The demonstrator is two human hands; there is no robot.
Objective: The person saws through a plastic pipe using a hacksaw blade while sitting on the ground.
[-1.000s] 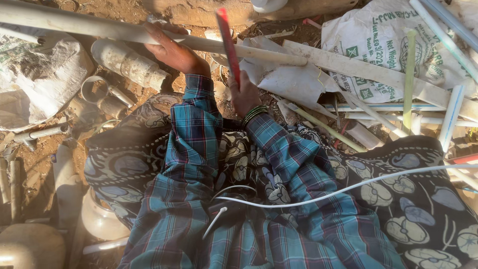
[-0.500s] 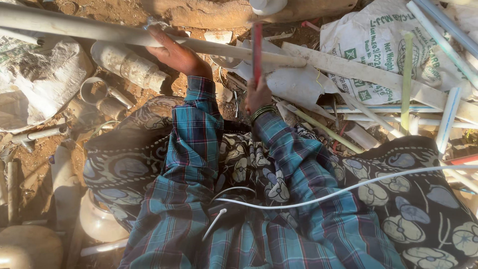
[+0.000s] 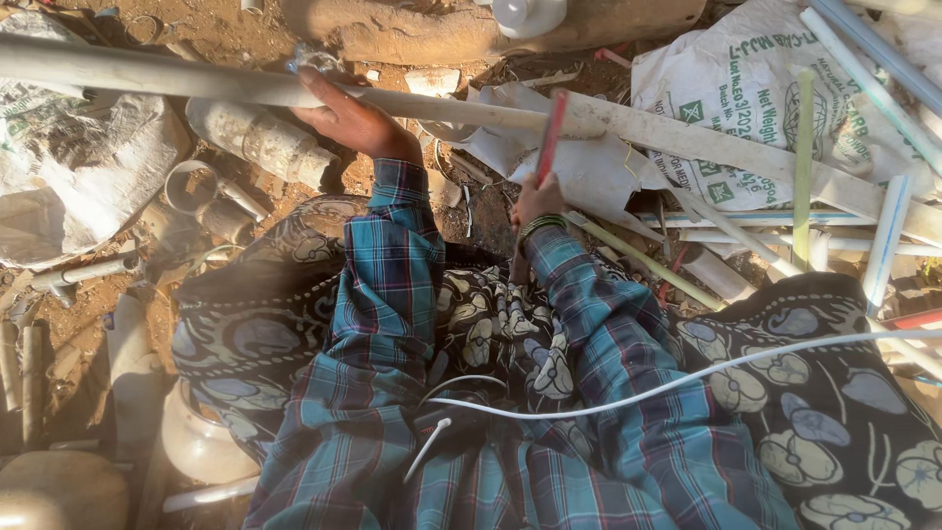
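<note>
Bare reddish dirt littered with pipe offcuts, rubble and torn sacking spreads out in front of us as we sit over it in a blue plaid shirt and a dark flower-patterned cloth. Our left hand point(image 3: 348, 118) lies at eleven o'clock, fingers curled over the long pale grey plastic pipe point(image 3: 677, 132) that runs across the scene from nine to three o'clock; that grip is closed around the pipe and presses it down. Our right hand point(image 3: 538, 201), near twelve o'clock, is clenched on the thin red saw blade point(image 3: 549, 137).

Compared with a second ago, the blade has swung: it leaned toward eleven o'clock then, stood nearly upright half a second ago, and now tilts toward one o'clock, with its tip meeting the pipe. The left hand has not shifted along the pipe. We judge this as a sawing stroke under way at that spot, though no cut is visible to us.

A dirty white printed woven sack point(image 3: 746, 88) lies at two o'clock, a short stained white pipe fitting point(image 3: 260, 137) at ten, and a white cable point(image 3: 687, 378) crosses our lap.
</note>
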